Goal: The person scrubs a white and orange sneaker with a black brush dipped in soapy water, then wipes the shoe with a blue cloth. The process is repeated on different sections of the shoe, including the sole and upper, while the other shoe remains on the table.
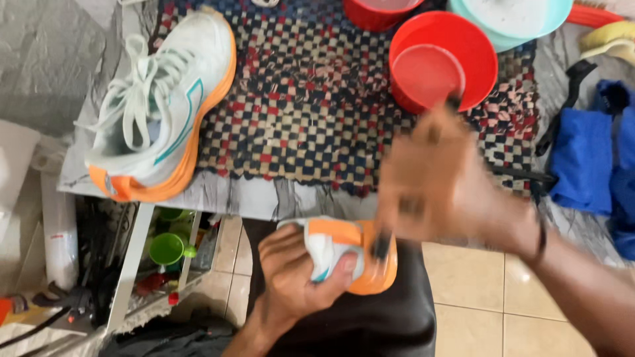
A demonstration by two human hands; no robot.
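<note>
- Shoe in white and orange sits over my lap below the table edge, long axis roughly left to right.
- My left hand wraps it tightly.
- My right hand is blurred above; I cannot tell its grip.

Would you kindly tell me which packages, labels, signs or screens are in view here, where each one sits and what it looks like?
White bottle: stands at the left edge, below the table edge; tall, cylindrical, with a small red label patch too small to make out.
No packages, signs or screens show in this view.
</note>
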